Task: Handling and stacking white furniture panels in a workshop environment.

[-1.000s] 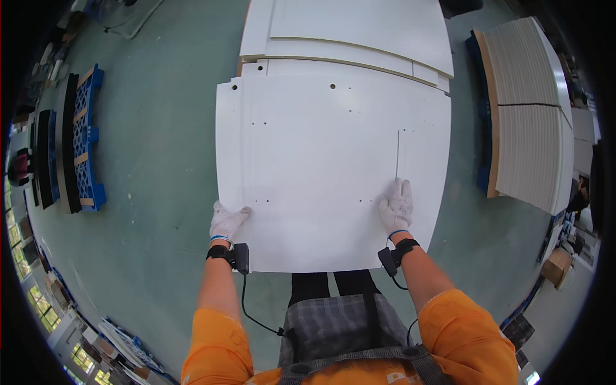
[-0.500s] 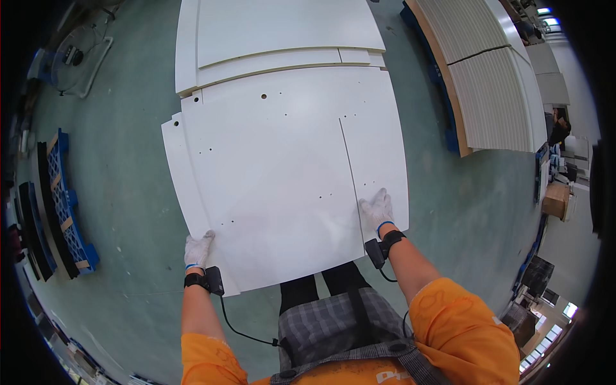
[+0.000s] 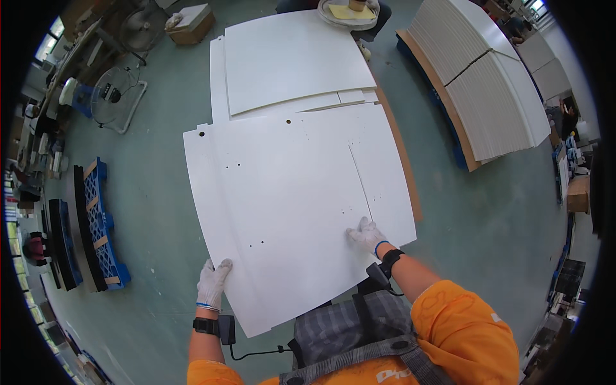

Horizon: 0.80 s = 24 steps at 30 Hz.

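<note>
A large white panel (image 3: pixel 292 186) with small drilled holes and a narrow slot lies before me, slightly turned, its near left corner closest to me. At its near left edge, my gloved left hand (image 3: pixel 213 283) is closed on the border, thumb on top; its other fingers are partly hidden. My gloved right hand (image 3: pixel 368 237) lies on the panel's top near the slot's near end, fingers spread and touching the surface. Beyond it, another white panel (image 3: pixel 295 61) rests on a stack of boards. A brown board (image 3: pixel 401 154) shows along the right side beneath.
To the right, ribbed white boards (image 3: pixel 478 83) are stacked on a blue pallet. On the left stand a blue pallet (image 3: pixel 102 224) on edge and a floor fan (image 3: pixel 110 95). A person's arm and a round white object (image 3: pixel 346 24) are at the far end of the stack.
The drilled panel has turned and shifted left over the strip that showed beside it, and its near left corner has come closer. My left hand keeps the edge; my view has tilted up.
</note>
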### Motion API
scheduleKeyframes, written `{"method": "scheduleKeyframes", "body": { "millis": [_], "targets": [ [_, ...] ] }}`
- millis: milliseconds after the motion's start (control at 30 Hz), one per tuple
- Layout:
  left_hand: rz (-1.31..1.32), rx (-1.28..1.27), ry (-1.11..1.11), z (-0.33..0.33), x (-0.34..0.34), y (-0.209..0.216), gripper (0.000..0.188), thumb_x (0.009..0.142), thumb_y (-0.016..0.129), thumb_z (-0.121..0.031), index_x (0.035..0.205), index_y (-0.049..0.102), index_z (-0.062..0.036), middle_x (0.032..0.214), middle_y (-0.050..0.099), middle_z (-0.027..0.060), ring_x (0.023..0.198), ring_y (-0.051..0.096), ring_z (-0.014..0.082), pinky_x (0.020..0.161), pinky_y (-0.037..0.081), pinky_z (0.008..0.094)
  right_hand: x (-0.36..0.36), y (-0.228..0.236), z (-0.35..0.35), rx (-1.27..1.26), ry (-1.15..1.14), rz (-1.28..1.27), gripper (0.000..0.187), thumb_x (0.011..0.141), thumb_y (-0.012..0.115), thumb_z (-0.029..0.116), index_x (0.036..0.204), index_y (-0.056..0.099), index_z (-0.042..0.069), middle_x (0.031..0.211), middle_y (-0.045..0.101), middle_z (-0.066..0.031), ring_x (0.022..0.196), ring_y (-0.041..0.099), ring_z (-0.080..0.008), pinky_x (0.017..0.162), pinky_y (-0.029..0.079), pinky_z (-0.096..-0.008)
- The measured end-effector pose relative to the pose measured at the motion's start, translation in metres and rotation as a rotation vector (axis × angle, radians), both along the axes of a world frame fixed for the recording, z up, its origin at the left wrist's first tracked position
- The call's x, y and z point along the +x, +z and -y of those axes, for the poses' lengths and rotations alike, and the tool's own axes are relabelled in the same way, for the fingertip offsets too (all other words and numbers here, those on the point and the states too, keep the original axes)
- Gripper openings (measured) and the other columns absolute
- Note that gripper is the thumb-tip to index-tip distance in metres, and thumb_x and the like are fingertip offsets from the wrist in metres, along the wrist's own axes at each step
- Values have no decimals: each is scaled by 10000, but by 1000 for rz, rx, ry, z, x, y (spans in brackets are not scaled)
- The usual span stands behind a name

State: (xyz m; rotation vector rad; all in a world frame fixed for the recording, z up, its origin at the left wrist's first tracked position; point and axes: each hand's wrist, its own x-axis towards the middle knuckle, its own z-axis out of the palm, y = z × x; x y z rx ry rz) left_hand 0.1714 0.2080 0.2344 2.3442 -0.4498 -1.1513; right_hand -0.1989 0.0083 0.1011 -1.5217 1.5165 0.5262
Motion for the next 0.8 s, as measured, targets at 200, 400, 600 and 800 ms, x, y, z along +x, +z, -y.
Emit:
{"method": "scheduleKeyframes", "body": {
  "millis": [200, 400, 600, 800],
  "targets": [
    [115, -107, -57, 32, -79, 106, 399, 823, 643, -327, 1042, 568, -2, 898, 649, 88, 763, 600, 156, 721, 482, 297, 1, 93, -18, 137, 160, 199, 882, 836, 426, 617, 1408, 248, -29, 1332, 391, -326, 1254, 395, -435, 1040, 337, -446],
    [312, -152, -168, 85, -188, 213, 376, 823, 622, -330, 997, 578, 0, 843, 638, 87, 734, 594, 162, 709, 474, 311, -46, 203, -32, 52, 227, 694, 829, 881, 373, 603, 1400, 297, -40, 1413, 357, -253, 1336, 329, -337, 1099, 254, -343],
    [519, -251, -346, 155, -288, 263, 456, 814, 579, -399, 1000, 594, 17, 918, 656, 175, 871, 631, 299, 785, 469, 388, -123, 325, -23, 72, 210, 1034, 838, 893, 381, 593, 1428, 225, -32, 1444, 315, -239, 1363, 281, -322, 1114, 217, -330],
    [448, -263, -420, 210, -399, 290, 569, 811, 585, -463, 1185, 536, -36, 1094, 614, 186, 1004, 598, 345, 904, 434, 405, -203, 395, 4, 2, 85, 1060, 876, 893, 411, 576, 1453, 112, -27, 1420, 321, -286, 1334, 331, -340, 1084, 267, -329]
  ]
}}
